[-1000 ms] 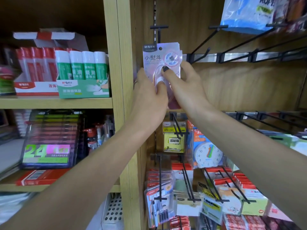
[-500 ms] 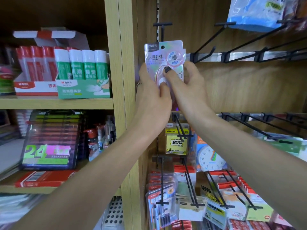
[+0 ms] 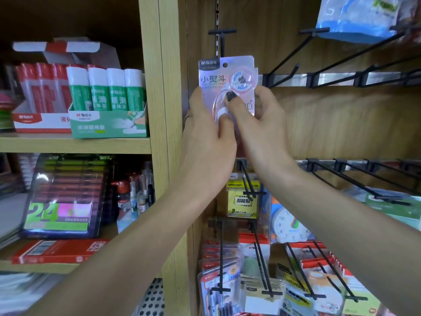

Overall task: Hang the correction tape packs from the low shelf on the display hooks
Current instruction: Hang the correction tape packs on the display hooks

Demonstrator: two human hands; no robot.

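A: Wooden display wall (image 3: pixel 341 124), black hooks on metal rails. Shelves at left.

B: Containers?

A: Green box (image 3: pixel 107 124) on the upper shelf holds four white-capped glue sticks (image 3: pixel 107 90), upright. Red-and-white box (image 3: pixel 38 119) just beside it holds red sticks, flap raised.

B: Task item?

A: One tape pack (image 3: pixel 225 76), pink, upright against the wall, hang hole at top. It sits just below the top hook (image 3: pixel 222 33); not threaded on it.

B: Hands?

A: Both clamped on the pack's lower half. Left hand (image 3: pixel 206 142) grips the left edge, thumb on the front. Right hand (image 3: pixel 262 124) grips the right edge, thumb across the blister.

B: Obstructions?

A: Forearms cover part of the lower hooks. Sticky notes (image 3: pixel 242 199) and a clock pack (image 3: pixel 289 224) hang below the wrists. A marker set (image 3: pixel 59 201) stands on the lower left shelf.
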